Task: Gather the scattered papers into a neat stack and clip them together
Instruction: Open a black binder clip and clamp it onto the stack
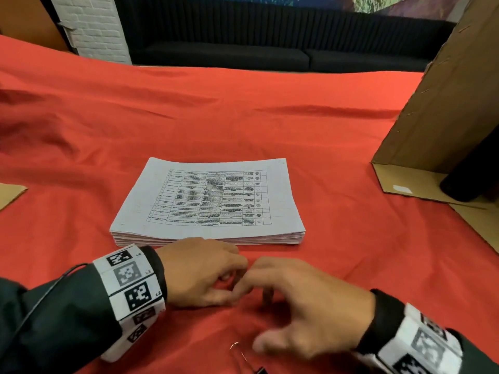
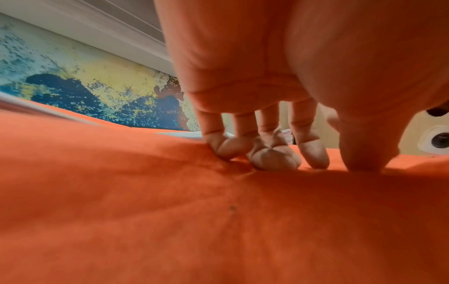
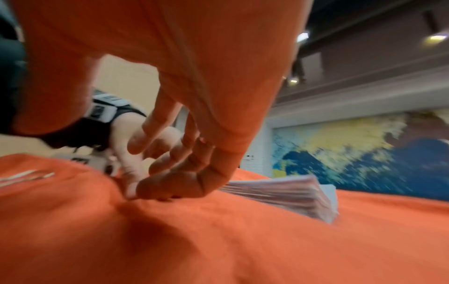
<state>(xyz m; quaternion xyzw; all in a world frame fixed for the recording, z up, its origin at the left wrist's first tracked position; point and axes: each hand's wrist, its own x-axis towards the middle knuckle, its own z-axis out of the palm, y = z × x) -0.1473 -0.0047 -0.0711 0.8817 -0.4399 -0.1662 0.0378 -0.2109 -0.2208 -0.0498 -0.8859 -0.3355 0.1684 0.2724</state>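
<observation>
A thick squared-up stack of printed papers [image 1: 208, 201] lies flat on the red cloth [image 1: 364, 252], mid-table. Just in front of its near edge my two hands meet on the cloth. My left hand [image 1: 232, 282] rests with bent fingertips [image 2: 228, 149] pressing into the fabric and holds nothing. My right hand [image 1: 248, 290] is blurred, its fingers [image 3: 170, 188] reaching down to the cloth beside the left thumb, also holding nothing. A binder clip [image 1: 244, 356] with silver wire handles lies near the bottom edge, below the right hand. The stack's side [image 3: 286, 194] shows behind the right fingers.
A large open cardboard box [image 1: 445, 103] stands at the right with a black cylinder [image 1: 469, 179] inside it. A flat cardboard piece [image 1: 10, 193] pokes in at the left edge. The cloth is wrinkled at the far left. A dark sofa stands beyond the table.
</observation>
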